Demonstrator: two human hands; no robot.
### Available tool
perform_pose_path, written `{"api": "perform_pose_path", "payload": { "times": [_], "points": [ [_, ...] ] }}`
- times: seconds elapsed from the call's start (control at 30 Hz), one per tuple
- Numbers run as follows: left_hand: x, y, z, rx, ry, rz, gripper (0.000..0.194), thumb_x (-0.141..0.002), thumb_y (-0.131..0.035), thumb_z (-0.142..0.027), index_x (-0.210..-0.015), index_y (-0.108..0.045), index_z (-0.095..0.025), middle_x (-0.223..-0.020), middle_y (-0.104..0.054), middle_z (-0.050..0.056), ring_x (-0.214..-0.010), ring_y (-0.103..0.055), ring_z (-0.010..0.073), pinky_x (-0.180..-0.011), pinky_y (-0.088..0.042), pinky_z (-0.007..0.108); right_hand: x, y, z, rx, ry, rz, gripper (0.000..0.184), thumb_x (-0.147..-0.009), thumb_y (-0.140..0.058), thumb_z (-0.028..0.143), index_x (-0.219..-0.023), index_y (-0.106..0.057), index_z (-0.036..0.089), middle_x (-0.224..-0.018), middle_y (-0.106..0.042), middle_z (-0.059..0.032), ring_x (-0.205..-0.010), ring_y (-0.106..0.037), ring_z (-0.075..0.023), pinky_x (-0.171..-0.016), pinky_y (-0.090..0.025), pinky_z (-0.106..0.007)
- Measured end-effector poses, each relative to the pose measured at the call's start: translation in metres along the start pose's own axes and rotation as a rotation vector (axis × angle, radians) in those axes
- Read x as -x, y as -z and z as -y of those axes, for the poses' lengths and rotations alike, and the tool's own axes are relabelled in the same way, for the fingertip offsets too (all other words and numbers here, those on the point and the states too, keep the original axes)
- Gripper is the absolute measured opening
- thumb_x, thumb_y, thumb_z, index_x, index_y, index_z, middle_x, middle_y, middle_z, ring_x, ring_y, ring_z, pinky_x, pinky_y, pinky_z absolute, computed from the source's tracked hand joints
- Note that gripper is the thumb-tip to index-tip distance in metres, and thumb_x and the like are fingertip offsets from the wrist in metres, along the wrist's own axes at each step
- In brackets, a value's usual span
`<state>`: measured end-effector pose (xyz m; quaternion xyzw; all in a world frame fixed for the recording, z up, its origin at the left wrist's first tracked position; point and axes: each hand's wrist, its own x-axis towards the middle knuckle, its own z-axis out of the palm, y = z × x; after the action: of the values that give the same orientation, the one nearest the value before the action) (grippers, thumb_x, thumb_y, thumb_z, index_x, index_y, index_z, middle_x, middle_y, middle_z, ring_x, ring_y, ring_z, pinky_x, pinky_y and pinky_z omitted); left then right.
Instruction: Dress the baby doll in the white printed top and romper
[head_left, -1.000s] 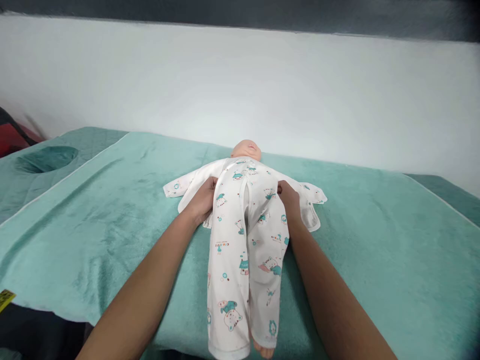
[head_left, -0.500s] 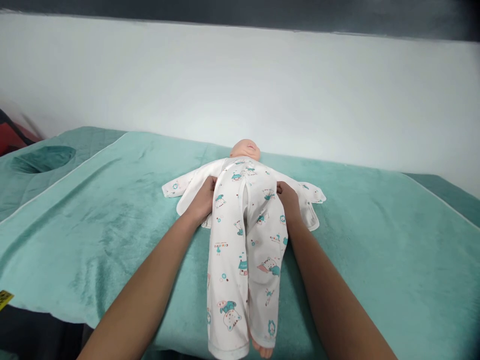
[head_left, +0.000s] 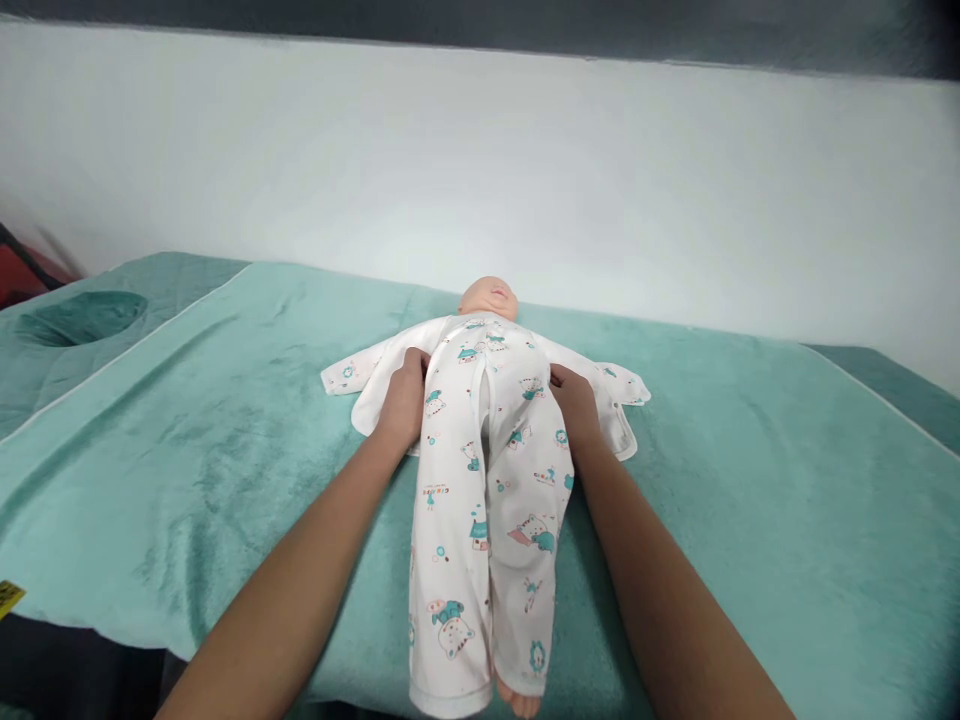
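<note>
A baby doll point(head_left: 489, 298) lies on its back, its head toward the wall. It wears a white long-sleeved top point(head_left: 375, 365), spread to both sides, and white pants point(head_left: 517, 540) with teal and pink animal prints. The pants reach up over the doll's front, and toes poke out of one leg. My left hand point(head_left: 405, 395) is closed at the left side of the waist, fingers partly hidden behind the cloth. Opposite it, my right hand point(head_left: 576, 400) grips the right edge of the pants with curled fingers.
A teal plush cover point(head_left: 225, 430) lies over the padded bed, which has a round face hole point(head_left: 82, 318) at the far left. Behind stands a white wall point(head_left: 480, 160). Something red point(head_left: 26, 270) sits at the left edge, and a yellow tag point(head_left: 9, 597) below it.
My left hand has turned and shifted slightly left and up beside the waist. The left pant leg leans a little further left. My right hand stays nearly where it was.
</note>
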<state>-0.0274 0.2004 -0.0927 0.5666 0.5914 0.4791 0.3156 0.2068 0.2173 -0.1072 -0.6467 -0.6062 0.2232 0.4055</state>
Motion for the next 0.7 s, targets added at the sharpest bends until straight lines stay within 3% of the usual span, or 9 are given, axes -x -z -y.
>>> {"api": "perform_pose_path", "payload": {
  "times": [0.13, 0.33, 0.5, 0.7],
  "points": [
    [-0.003, -0.002, 0.004, -0.145, 0.048, -0.046, 0.015, -0.079, -0.058, -0.022, -0.089, -0.047, -0.024, -0.082, -0.060, 0.002, -0.080, -0.053, 0.0241, -0.073, -0.040, 0.036, -0.002, -0.001, -0.003, -0.023, -0.028, -0.025, 0.031, -0.076, -0.049, 0.028, -0.091, -0.075, 0.020, -0.095, -0.075, -0.0047, -0.087, -0.063, -0.0234, -0.073, -0.043, -0.031],
    [-0.011, -0.002, 0.011, -0.203, 0.044, -0.116, 0.013, -0.084, -0.057, -0.030, -0.092, -0.047, -0.026, -0.078, -0.058, 0.003, -0.075, -0.052, 0.0238, -0.073, -0.041, 0.037, -0.001, -0.002, -0.004, -0.200, -0.064, -0.104, 0.024, -0.078, -0.056, 0.033, -0.090, -0.072, 0.020, -0.091, -0.075, -0.0057, -0.083, -0.065, -0.0212, -0.074, -0.047, -0.032],
    [-0.018, 0.006, 0.004, -0.094, 0.038, -0.231, 0.005, -0.086, -0.052, -0.027, -0.089, -0.054, -0.024, -0.080, -0.063, 0.004, -0.080, -0.056, 0.0235, -0.079, -0.043, 0.035, 0.003, 0.000, 0.006, -0.310, -0.009, -0.198, 0.026, -0.081, -0.059, 0.039, -0.092, -0.069, 0.019, -0.093, -0.073, -0.0058, -0.084, -0.064, -0.0193, -0.079, -0.049, -0.032],
    [-0.013, 0.006, -0.006, 0.099, -0.173, 0.014, 0.017, -0.087, -0.058, -0.033, -0.089, -0.071, -0.022, -0.102, -0.069, 0.004, -0.098, -0.059, 0.0213, -0.092, -0.044, 0.032, 0.008, 0.005, 0.015, -0.326, 0.106, -0.058, 0.031, -0.087, -0.052, 0.040, -0.105, -0.070, 0.021, -0.111, -0.071, -0.0056, -0.101, -0.062, -0.0207, -0.090, -0.048, -0.035]
  ]
}}
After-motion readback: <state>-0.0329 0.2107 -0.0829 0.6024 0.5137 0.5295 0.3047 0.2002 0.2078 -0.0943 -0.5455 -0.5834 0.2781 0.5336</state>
